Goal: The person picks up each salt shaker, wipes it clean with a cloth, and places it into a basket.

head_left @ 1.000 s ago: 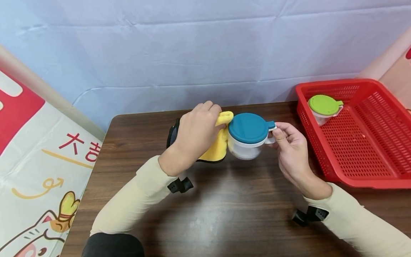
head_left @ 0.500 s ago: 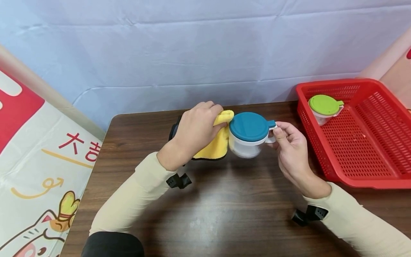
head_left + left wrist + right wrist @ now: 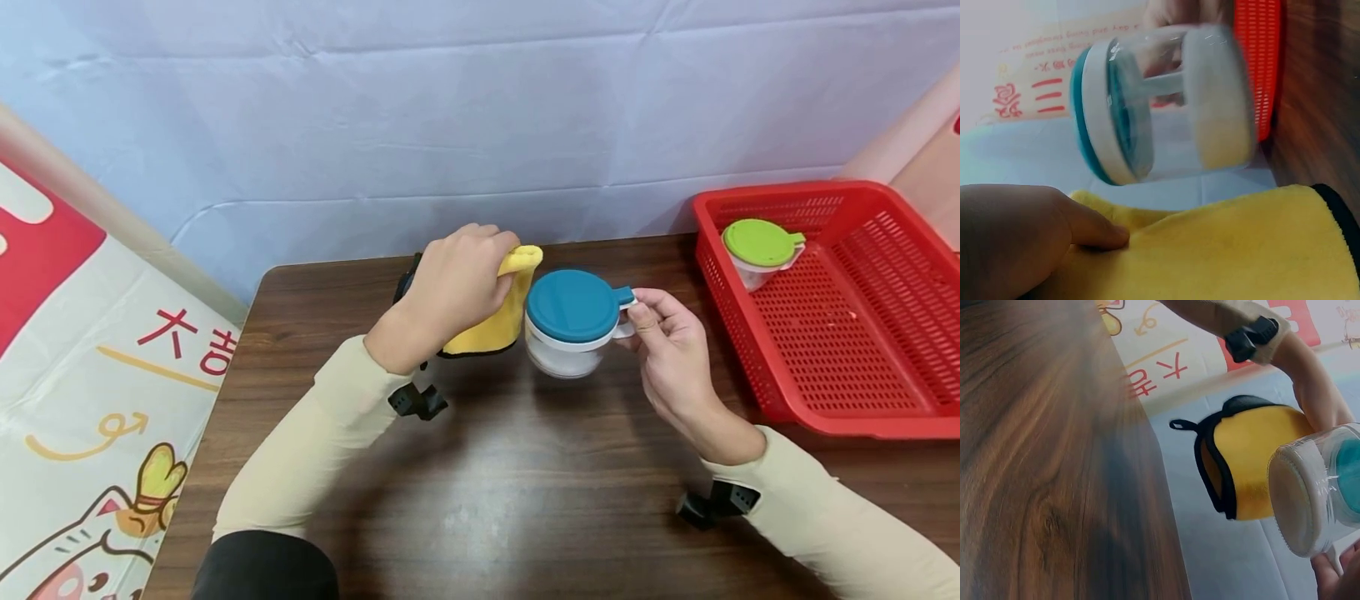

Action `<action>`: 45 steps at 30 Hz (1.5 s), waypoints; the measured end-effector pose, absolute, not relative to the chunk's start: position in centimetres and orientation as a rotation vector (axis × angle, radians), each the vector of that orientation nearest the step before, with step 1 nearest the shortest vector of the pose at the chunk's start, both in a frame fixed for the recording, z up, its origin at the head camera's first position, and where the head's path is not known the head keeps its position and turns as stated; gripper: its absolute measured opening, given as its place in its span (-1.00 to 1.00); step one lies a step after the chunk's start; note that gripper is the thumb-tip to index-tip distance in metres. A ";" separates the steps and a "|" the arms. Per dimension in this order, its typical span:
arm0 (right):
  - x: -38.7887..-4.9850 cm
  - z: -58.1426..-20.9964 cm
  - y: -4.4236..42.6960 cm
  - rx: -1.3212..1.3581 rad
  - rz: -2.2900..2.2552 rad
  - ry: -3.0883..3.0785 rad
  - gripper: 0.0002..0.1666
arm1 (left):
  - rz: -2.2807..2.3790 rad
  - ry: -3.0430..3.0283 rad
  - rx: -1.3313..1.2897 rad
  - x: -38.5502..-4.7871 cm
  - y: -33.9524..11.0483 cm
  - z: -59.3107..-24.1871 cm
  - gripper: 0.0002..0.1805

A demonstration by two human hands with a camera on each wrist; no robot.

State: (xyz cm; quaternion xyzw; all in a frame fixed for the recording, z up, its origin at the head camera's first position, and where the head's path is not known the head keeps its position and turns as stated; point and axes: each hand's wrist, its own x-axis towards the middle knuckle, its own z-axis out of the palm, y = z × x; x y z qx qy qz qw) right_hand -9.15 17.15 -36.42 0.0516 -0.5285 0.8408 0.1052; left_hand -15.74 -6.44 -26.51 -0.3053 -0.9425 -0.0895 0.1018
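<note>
My left hand (image 3: pixel 461 279) grips a folded yellow cloth (image 3: pixel 1241 244) with black edging, which hangs from its fingers. To its right, my right hand (image 3: pixel 675 358) pinches the white handle of a clear jar (image 3: pixel 564 357) with a blue lid (image 3: pixel 573 305). The jar is held up off the table, its lid on. In the left wrist view a narrow gap shows between jar and cloth. The right wrist view shows the jar's base and the cloth (image 3: pixel 1257 456) beyond it, with a black loop at one corner.
At the right stands a red plastic basket (image 3: pixel 825 422). Inside its back left corner sits a similar jar with a green lid (image 3: pixel 759 242). The brown wooden table (image 3: pixel 480 517) runs back to a pale blue cloth backdrop (image 3: pixel 450 108).
The jar in my right hand has shifted slightly left and towards me, and tilts a little differently. My left hand has risen slightly with the cloth, which has parted from the jar's side.
</note>
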 end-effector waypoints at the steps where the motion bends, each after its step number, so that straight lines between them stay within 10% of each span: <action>1: -9.2 -36.5 17.0 0.155 2.479 -1.558 -0.78 | -0.267 -2.802 -0.915 -16.1 -6.3 -26.3 -0.82; 22: -9.1 -36.7 15.5 0.182 2.483 -1.627 -0.82 | -0.411 -2.886 -1.566 -19.6 -2.4 -23.7 -0.77; 45: -8.5 -36.4 15.5 0.196 2.392 -1.714 -0.80 | -0.358 -2.981 -1.631 -19.5 -3.0 -23.6 -0.66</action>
